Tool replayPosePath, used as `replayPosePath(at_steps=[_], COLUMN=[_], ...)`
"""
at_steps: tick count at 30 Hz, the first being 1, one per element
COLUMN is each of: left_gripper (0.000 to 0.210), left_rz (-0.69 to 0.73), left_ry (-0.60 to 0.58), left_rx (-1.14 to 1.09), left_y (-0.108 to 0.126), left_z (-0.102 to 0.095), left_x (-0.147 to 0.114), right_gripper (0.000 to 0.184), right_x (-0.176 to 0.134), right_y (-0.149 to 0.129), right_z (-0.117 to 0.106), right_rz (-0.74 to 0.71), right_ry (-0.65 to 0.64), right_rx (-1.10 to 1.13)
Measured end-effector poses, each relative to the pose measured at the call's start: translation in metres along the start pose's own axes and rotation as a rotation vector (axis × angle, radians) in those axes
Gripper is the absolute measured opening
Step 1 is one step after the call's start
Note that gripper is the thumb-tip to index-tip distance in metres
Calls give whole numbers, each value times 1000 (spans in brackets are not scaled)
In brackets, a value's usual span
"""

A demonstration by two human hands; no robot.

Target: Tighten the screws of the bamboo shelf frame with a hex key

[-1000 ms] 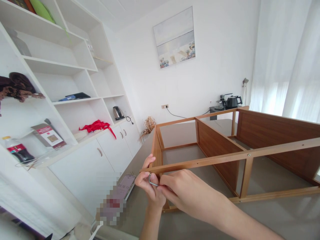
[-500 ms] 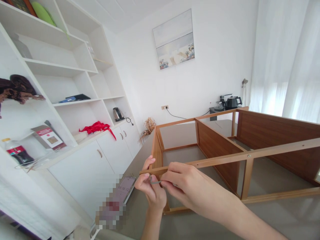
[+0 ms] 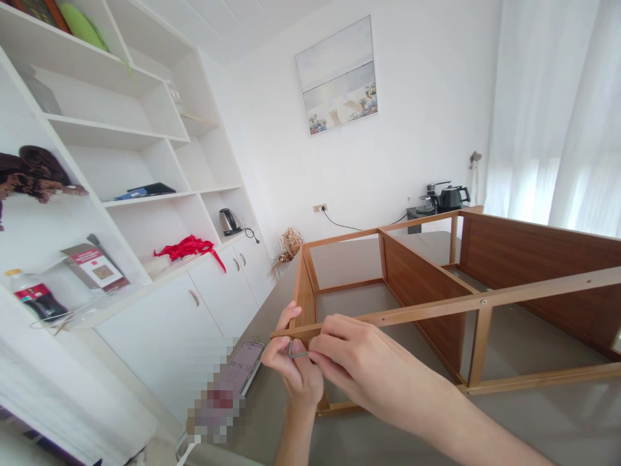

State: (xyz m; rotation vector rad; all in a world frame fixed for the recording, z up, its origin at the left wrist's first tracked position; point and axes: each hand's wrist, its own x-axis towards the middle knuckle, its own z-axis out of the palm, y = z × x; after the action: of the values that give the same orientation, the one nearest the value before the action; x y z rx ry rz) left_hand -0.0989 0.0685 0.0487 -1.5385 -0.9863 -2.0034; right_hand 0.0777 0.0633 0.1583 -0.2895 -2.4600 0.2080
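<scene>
A wooden shelf frame point(image 3: 431, 312) lies on its side on the grey-brown table. At its near left corner, my left hand point(image 3: 298, 372) wraps around the end of the rail, its thumb and fingers close to a thin L-shaped hex key point(image 3: 299, 354). One end of the key meets the rail's underside; the screw there is hidden. My right hand point(image 3: 356, 349) pinches the key's other arm between thumb and fingertips, just below the rail. Dark brown panels point(image 3: 422, 285) cross the inside of the frame.
A phone point(image 3: 245, 362) showing a timer stands left of my hands on the table point(image 3: 272, 414). White shelving point(image 3: 145, 136) lines the left wall, holding a cola bottle point(image 3: 36, 294) and a kettle point(image 3: 229, 221). A coffee maker point(image 3: 429, 197) stands at the back right.
My right hand has shifted very slightly left and turned the hex key a little. My left hand and the frame stay in place.
</scene>
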Motion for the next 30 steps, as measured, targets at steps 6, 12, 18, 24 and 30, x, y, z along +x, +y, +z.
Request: replayPosePath(at_steps=[6, 12, 18, 24, 30], left_gripper=[24, 21, 12, 11, 9], left_rz=[-4, -15, 2, 1, -5], left_ry=[-6, -15, -7, -32, 17], left_rx=[-23, -30, 3, -52, -56], left_y=[-1, -2, 3, 4, 1], left_z=[0, 0, 1, 1, 4], left_x=[-1, -3, 1, 2, 2], right_gripper=[22, 22, 28, 25, 17], right_x=[2, 2, 2, 6, 3], right_y=[-1, -4, -6, -8, -4], right_z=[5, 12, 17, 12, 10], right_rz=[-14, 36, 183, 192, 87], right_ry=[68, 152, 33, -70, -109], right_rx=[-5, 12, 59, 124, 90])
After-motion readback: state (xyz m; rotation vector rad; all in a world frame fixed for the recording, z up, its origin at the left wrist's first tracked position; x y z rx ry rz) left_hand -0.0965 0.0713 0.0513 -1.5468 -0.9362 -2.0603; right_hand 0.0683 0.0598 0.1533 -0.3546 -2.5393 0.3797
